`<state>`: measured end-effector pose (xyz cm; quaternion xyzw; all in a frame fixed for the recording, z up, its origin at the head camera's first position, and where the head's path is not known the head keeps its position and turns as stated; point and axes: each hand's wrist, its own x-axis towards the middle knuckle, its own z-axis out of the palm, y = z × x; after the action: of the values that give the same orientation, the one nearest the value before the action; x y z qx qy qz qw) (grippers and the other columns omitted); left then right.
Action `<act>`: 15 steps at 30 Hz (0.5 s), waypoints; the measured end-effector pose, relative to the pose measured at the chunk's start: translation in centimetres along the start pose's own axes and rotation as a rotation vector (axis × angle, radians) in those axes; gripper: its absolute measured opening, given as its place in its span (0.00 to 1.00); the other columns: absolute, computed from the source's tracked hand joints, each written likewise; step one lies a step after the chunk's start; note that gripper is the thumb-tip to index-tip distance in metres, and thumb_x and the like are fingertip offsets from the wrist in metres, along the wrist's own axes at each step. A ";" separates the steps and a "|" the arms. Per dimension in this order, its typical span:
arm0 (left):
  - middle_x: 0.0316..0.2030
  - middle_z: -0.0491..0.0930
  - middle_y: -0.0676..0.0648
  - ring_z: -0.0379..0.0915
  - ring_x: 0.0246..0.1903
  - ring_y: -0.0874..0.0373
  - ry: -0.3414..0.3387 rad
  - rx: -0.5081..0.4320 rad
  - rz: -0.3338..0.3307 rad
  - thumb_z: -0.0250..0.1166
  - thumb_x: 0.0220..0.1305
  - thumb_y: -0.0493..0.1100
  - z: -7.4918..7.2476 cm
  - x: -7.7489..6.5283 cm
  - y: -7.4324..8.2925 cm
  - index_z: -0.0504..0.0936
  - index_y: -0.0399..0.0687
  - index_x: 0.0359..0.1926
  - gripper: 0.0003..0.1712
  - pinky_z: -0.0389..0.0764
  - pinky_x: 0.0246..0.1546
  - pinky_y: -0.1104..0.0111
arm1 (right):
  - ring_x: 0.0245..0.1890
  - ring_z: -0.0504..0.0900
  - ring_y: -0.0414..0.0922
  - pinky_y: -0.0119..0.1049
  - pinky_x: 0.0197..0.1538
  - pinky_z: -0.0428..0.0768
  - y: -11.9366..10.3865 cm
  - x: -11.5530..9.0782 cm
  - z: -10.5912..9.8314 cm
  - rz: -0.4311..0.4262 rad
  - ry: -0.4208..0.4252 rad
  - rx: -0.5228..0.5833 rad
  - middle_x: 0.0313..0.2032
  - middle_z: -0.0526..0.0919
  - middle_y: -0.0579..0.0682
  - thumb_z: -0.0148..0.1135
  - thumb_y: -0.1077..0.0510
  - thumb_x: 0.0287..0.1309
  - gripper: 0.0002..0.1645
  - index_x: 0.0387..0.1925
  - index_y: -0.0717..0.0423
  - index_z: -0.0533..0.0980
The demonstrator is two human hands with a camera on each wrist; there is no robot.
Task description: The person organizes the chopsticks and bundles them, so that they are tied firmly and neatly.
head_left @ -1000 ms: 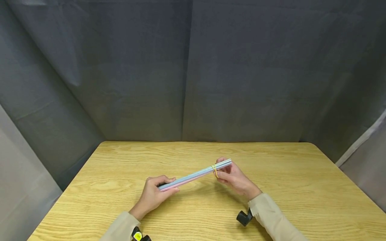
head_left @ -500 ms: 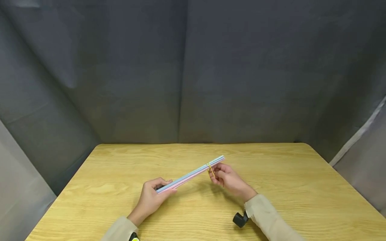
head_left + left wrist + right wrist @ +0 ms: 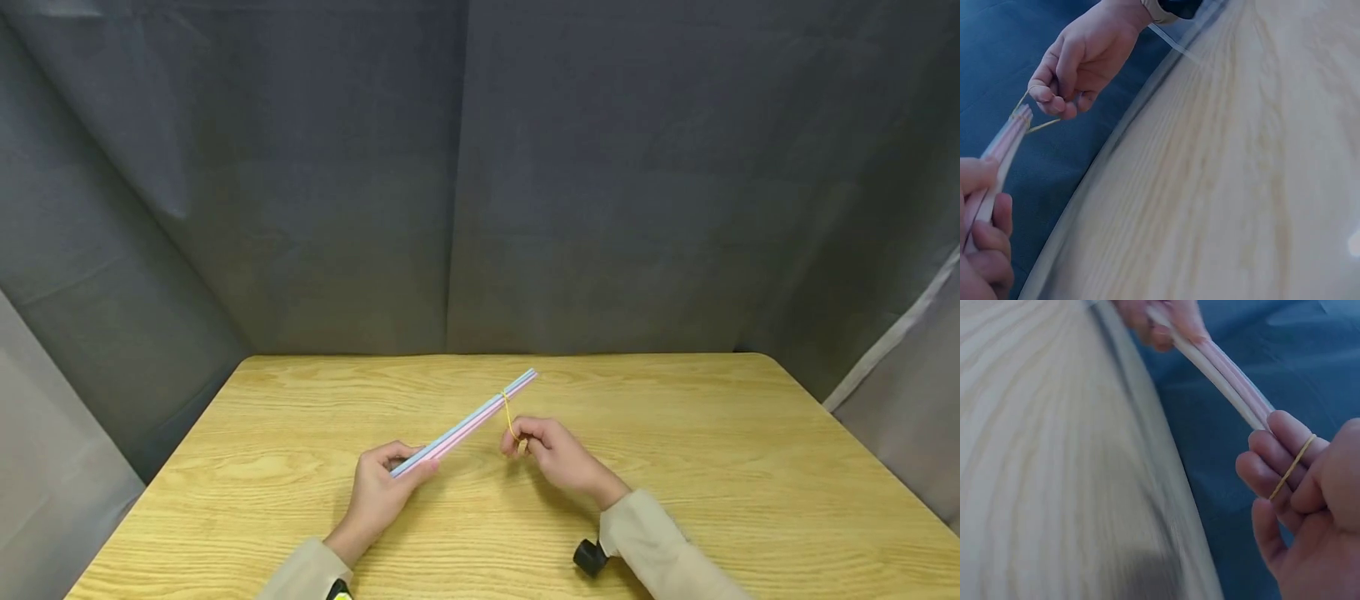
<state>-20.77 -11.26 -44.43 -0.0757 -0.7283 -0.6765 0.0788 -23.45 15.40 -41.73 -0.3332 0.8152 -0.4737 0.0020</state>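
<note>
My left hand point(image 3: 377, 490) grips a bundle of pale blue and pink straws point(image 3: 474, 420) by its near end. The bundle slants up to the right above the table. Near its far end a yellow rubber band point(image 3: 509, 418) loops round the straws and stretches down to my right hand point(image 3: 564, 457). In the left wrist view both strands of the band run from the straw tips to the right fingers. Across the fingers of the right hand point(image 3: 1325, 506) lies the taut band point(image 3: 1293, 467), as the right wrist view shows; part of the bundle point(image 3: 1229, 378) is hidden behind those fingers.
A wood-grain table point(image 3: 675, 433) lies under both hands. Grey curtains point(image 3: 600, 183) stand behind its far edge and at both sides. A black wrist camera point(image 3: 590, 557) sticks out from the right sleeve, low over the table.
The right hand has left the straws' far end and moved left and down, drawing the rubber band out into a long loop. The bundle's far end has swung up and left.
</note>
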 end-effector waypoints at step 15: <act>0.21 0.83 0.41 0.67 0.13 0.65 0.009 -0.004 -0.149 0.75 0.49 0.35 -0.1 -0.2 0.5 0.84 0.31 0.33 0.11 0.64 0.12 0.78 | 0.42 0.82 0.39 0.43 0.51 0.70 -1.2 0.1 1.7 -0.390 0.157 -0.561 0.36 0.87 0.41 0.54 0.85 0.43 0.40 0.56 0.53 0.78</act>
<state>-20.47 -11.28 -44.03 -0.0183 -0.7302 -0.6823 0.0313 -22.32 13.65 -41.68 -0.4329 0.8323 -0.2468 -0.2428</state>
